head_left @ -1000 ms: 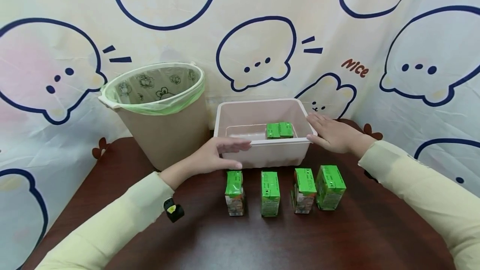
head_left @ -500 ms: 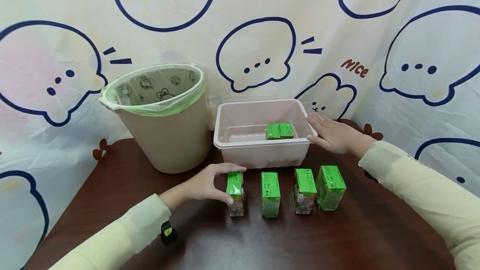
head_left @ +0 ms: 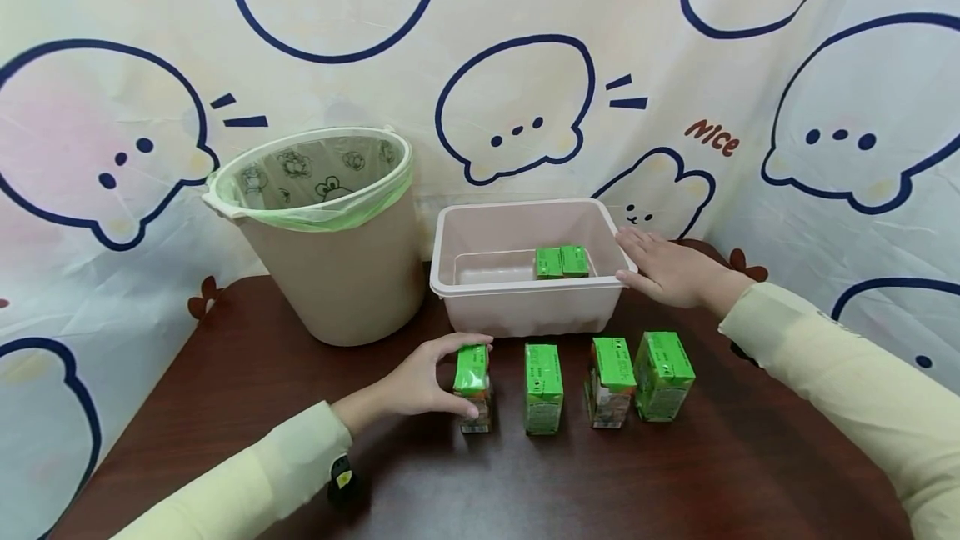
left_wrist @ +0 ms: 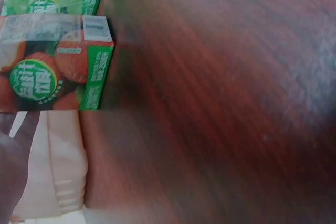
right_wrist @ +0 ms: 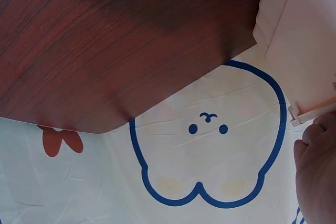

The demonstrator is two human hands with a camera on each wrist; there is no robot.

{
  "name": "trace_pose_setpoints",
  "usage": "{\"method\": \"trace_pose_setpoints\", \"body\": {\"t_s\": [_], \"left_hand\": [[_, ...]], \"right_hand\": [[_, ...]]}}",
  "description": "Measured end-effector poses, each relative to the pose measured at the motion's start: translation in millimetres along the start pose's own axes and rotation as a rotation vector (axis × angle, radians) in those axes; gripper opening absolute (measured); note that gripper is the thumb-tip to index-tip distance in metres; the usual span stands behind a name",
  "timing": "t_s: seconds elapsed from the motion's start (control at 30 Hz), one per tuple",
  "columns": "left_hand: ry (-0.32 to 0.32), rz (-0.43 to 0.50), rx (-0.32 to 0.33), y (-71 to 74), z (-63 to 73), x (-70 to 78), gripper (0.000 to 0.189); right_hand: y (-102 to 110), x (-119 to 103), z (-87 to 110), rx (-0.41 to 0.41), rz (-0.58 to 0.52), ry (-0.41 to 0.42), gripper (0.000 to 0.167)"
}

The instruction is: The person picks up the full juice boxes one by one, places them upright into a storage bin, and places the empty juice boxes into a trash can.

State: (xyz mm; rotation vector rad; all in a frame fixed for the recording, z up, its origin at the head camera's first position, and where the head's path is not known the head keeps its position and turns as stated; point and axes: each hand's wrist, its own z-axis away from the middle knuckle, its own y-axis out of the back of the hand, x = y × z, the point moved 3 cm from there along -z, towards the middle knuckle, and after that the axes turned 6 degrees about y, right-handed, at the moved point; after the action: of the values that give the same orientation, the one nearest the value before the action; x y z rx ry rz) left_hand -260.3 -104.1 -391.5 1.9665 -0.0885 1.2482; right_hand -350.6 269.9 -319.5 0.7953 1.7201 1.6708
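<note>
My left hand [head_left: 420,380] grips the leftmost juice box [head_left: 472,390], thumb across its near side and fingers behind its far side. This carton has a green top and red fruit printed on its side; in the left wrist view the juice box [left_wrist: 47,66] stands on the table. My right hand [head_left: 667,269] rests with straight fingers against the right rim of a pale pink plastic tub [head_left: 525,307]. To the right of the gripped carton stand a second juice box [head_left: 543,390], a third juice box [head_left: 611,382] and another juice box [head_left: 664,377].
Two green-topped juice boxes [head_left: 562,262] sit inside the tub, toward its right. A beige trash bin [head_left: 345,290] with a green liner stands left of the tub. The dark wood table [head_left: 600,490] ends at a cartoon-print cloth [head_left: 360,90] behind.
My left hand has come down from beside the tub's front and closed round the leftmost juice box. The right hand stays at the tub's rim.
</note>
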Motion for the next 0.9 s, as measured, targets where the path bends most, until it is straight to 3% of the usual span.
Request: {"method": "trace_pose_setpoints", "body": {"t_s": [0.2, 0.3, 0.9], "left_hand": [[0.023, 0.030, 0.059, -6.1, -0.4, 5.3, 0.078], [0.022, 0.040, 0.067, -8.4, -1.9, -5.5, 0.078], [0.006, 0.030, 0.100, -5.3, -1.4, -2.9, 0.073]], "right_hand": [[-2, 1, -0.4, 0.001, -0.003, 0.002, 0.078], [-2, 1, -0.2, 0.000, -0.003, 0.001, 0.078], [0, 1, 0.0, -0.007, 0.000, -0.002, 0.078]]}}
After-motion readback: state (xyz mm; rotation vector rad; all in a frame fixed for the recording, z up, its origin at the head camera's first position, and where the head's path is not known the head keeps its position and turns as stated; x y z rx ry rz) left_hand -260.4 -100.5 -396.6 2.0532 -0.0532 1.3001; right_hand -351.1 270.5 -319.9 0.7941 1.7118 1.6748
